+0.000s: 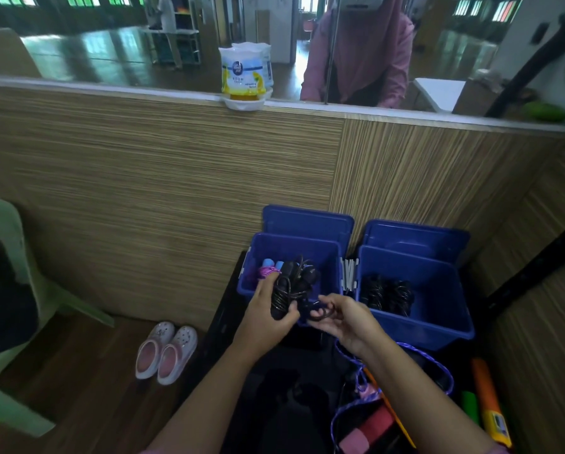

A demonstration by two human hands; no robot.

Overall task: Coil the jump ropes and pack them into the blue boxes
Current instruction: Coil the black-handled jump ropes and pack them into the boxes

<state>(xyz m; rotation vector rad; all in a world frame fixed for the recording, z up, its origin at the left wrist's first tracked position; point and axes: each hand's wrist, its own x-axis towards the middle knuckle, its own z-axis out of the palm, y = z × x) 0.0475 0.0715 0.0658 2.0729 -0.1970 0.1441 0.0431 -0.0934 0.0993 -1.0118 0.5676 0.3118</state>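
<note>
Both boxes [438, 290] hold ropes; left hand [268, 309] grips a black coil [286, 294], right hand [343, 317] pinches its tail, purple rope [356, 381] waits.

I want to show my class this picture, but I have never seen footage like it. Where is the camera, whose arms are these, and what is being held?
There is only one picture, taken by a wide-angle camera worn on a person's head, looking forward and down; the arms are that person's own. The left hand grips a coiled black jump rope over the left blue box, which already holds blue and black handles. The right hand pinches a loop of the same rope. The right blue box contains more black rope. A purple rope lies below the right arm, and pink clogs stand on the floor to the left.
</note>
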